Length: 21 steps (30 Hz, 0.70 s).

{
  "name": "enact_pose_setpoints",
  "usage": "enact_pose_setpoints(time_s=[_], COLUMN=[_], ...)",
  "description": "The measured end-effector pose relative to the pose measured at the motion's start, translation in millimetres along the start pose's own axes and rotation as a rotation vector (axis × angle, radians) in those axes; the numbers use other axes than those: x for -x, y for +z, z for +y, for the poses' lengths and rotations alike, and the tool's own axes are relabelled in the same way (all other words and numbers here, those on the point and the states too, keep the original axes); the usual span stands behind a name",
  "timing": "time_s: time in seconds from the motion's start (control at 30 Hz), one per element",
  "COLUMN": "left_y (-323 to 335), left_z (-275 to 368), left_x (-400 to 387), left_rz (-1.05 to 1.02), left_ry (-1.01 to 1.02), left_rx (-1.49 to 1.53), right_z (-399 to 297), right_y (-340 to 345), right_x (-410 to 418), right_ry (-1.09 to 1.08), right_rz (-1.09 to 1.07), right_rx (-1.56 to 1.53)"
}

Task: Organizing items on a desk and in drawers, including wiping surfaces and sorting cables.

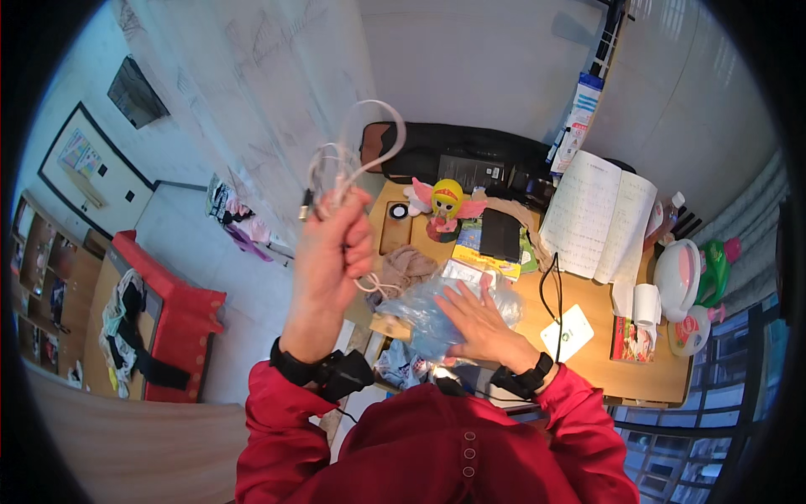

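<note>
My left hand (337, 246) is raised at the left of the desk, its fist closed around a looped white cable (398, 142). A plug end with a metal tip (306, 205) sticks out beside the thumb, and a short loop of cable hangs below the fist. Flat on a crumpled, translucent blue plastic bag (415, 309) rests my right hand (482, 321), fingers spread. What the bag holds is hard to make out. Just behind it lie a brown cloth (409, 268) and a box-like item with a pale face (465, 272).
Around the wooden desk (585, 372) stand a yellow-haired winged figurine (447, 205), a black notebook-like item (500, 233) on books, an open notebook (592, 217), a white tag (568, 332), a paper roll (647, 304) and bottles (715, 271). An open drawer (403, 365) holds cloth below the bag.
</note>
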<state>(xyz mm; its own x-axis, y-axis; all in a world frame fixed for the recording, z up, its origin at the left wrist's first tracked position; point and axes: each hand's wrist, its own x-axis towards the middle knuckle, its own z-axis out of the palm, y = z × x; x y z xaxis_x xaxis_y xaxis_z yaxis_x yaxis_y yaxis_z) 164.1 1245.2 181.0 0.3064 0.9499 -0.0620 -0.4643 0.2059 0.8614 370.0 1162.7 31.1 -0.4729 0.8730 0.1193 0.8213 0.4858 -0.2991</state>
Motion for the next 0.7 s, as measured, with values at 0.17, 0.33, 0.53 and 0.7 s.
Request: enact_pose_setpoints(time_s=[0.17, 0.33, 0.53, 0.7], left_y=[-13.1, -35.5, -48.9, -35.1], left_z=[-14.9, -43.9, -100.7, -96.9], left_x=[6.1, 11.3, 24.1, 34.2], left_rz=[0.228, 0.348, 0.273, 0.256], left_ry=[0.023, 0.011, -0.132, -0.254], left_rx=[0.102, -0.001, -0.285, -0.160], right_z=[41.6, 67.5, 99.4, 107.4], right_y=[30.0, -21.4, -66.3, -92.8], right_x=[12.9, 10.7, 36.2, 39.2], right_ry=[0.232, 0.523, 0.541, 0.605], right_rz=[0.143, 0.744, 1.056, 0.996], right_rx=[-0.097, -0.893, -1.040, -1.007])
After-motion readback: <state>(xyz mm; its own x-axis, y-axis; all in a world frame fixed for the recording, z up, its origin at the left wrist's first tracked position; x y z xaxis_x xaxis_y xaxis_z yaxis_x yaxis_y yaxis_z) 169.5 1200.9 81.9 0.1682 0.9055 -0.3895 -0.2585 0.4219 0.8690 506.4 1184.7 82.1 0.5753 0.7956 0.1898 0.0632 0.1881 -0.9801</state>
